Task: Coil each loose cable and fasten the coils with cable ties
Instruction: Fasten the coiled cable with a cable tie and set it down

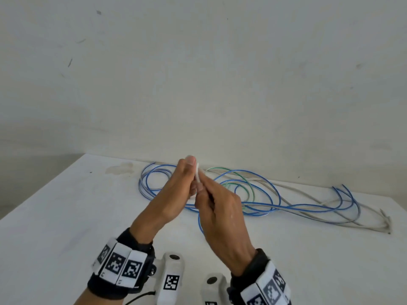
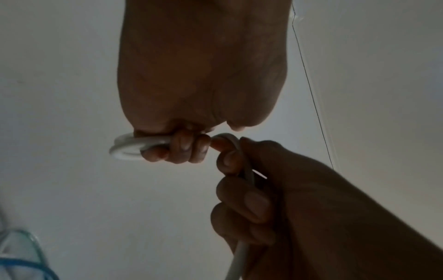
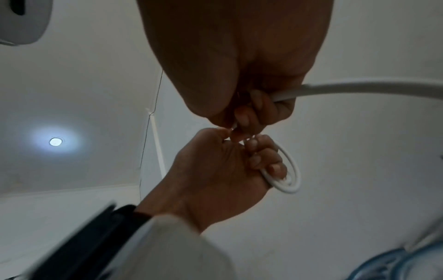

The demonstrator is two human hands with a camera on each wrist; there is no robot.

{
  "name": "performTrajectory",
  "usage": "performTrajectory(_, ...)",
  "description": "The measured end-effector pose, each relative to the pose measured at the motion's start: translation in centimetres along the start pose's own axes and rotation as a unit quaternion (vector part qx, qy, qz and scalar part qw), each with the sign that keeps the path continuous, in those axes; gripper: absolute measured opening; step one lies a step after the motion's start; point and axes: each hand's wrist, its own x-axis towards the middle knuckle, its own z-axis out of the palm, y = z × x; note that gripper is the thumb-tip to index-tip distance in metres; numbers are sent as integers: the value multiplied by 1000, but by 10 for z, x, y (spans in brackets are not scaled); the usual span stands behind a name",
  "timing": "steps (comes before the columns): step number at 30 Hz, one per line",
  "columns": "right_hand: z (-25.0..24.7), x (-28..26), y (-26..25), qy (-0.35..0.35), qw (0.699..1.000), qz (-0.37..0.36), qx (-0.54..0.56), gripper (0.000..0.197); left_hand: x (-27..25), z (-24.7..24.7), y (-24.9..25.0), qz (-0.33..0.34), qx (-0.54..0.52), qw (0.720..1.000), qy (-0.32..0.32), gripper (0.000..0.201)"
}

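Held above the bench: small white coil gripped in curled left hand, free run of white cable pinched in right hand just beside. Ran off rightward from the right hand, nearer for feeding the next loop. Lay behind on the bench, blue cables loose.

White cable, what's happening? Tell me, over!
Left hand grips small white cable coil. Right hand pinches its loose run. Blue cables lie uncoiled on table. No tie seen.

blue cables sprawled across the back of the table, wall right behind, near edge open
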Motion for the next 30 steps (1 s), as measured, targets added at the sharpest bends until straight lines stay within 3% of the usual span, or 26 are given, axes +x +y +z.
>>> performTrajectory(3,6,-3,-4,-5,1000,13,23,31,0,-6,6,20,-6,1000,7,82)
performTrajectory(7,-4,5,3,96,983,78,136,29,-2,-9,10,54,-8,997,-49,69)
performTrajectory(11,-5,2,1,113,977,64,167,25,-4,-4,10,31,-22,995,-95,80)
performTrajectory(14,2,-2,0,95,990,31,101,20,-6,2,10,6,-33,997,-64,63)
performTrajectory(17,3,-3,0,8,1000,-9,-22,25,-4,0,2,19,-59,998,-16,63)
performTrajectory(21,-1,0,3,-21,999,-14,-23,38,-2,7,6,-6,-156,986,67,34)
performTrajectory(22,-2,0,3,-19,999,-22,-20,37,0,9,8,-11,-187,978,86,32)
performTrajectory(24,-3,-1,2,-37,999,-22,1,29,1,5,14,-16,-291,951,106,48)
performTrajectory(27,-5,0,1,-82,996,3,38,19,3,-17,19,-10,-468,878,98,35)
performTrajectory(30,-8,2,1,-109,993,4,34,21,3,-35,19,-4,-523,848,88,31)
